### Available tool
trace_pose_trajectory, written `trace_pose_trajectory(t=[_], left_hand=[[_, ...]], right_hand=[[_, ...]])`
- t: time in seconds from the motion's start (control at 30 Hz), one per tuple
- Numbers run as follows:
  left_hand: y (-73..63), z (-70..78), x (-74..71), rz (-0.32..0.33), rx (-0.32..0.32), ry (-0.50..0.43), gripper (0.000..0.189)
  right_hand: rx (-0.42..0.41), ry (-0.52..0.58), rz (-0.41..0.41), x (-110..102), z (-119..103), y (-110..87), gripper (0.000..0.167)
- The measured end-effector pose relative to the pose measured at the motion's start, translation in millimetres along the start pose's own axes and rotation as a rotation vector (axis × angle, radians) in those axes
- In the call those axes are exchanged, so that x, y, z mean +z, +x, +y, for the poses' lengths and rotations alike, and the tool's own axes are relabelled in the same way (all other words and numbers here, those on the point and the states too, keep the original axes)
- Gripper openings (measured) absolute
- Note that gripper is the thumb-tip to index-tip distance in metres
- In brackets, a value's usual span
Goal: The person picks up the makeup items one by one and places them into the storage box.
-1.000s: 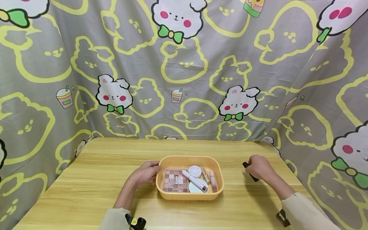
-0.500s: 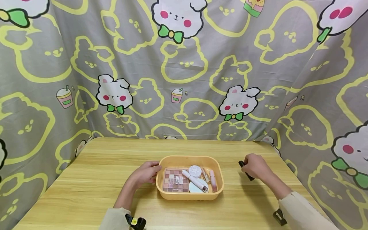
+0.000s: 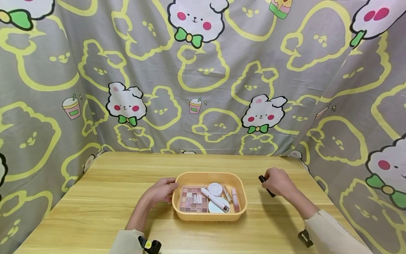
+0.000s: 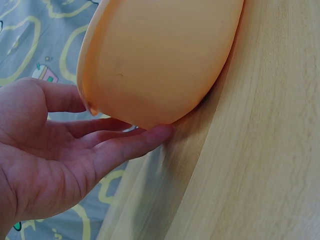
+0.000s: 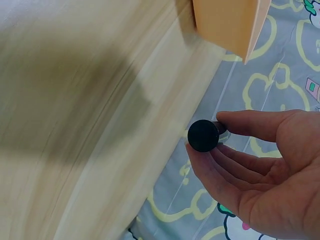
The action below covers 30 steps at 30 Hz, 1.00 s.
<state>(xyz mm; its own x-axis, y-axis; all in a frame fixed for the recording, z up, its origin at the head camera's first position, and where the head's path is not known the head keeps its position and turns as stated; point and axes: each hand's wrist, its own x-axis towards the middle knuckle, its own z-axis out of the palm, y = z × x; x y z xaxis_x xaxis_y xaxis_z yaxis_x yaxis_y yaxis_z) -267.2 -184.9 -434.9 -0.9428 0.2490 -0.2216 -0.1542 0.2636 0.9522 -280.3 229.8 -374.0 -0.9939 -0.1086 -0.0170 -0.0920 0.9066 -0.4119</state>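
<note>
A shallow orange plastic basket (image 3: 206, 217) stands on the wooden table. My left hand (image 3: 161, 192) holds its left end, one digit at the rim and other fingers against the outer wall (image 4: 155, 65). Inside lie an eyeshadow palette (image 3: 192, 201), a round white compact (image 3: 215, 189), a pale blue disc (image 3: 214, 208), a white tube (image 3: 211, 198), a gold-ended tube (image 3: 227, 194) and a pink lip gloss tube (image 3: 235, 199). Right of the basket, my right hand (image 3: 279, 181) pinches a slim black cosmetic tube (image 3: 262, 179) above the table. Its round black end (image 5: 203, 136) faces the right wrist camera.
The pale wooden table (image 3: 133, 169) reaches back to a grey curtain (image 3: 215, 88) with cartoon bears, which also hangs at both sides. Black camera mounts sit at the left wrist (image 3: 149, 244) and right wrist (image 3: 305, 238).
My right hand has moved left with the black tube, closer to the basket. The left hand, the basket and its contents have stayed in place.
</note>
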Motion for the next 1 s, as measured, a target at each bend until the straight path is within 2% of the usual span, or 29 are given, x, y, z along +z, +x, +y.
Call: trace_pose_trajectory(t=[0.3, 0.73, 1.0], left_hand=[[-0.5, -0.5, 0.3, -0.022, 0.005, -0.008, 0.05], [-0.4, 1.3, 0.7, -0.005, 0.004, -0.003, 0.05], [-1.2, 1.1, 1.5, 0.03, -0.006, 0.017, 0.049]], right_hand=[[-0.034, 0.016, 0.016, 2.7, -10.7, 2.3, 0.018], [-0.083, 0.05, 0.036, 0.7, -32.2, -1.1, 0.02], [-0.098, 0.047, 0.044, 1.0, -45.3, 0.3, 0.021]])
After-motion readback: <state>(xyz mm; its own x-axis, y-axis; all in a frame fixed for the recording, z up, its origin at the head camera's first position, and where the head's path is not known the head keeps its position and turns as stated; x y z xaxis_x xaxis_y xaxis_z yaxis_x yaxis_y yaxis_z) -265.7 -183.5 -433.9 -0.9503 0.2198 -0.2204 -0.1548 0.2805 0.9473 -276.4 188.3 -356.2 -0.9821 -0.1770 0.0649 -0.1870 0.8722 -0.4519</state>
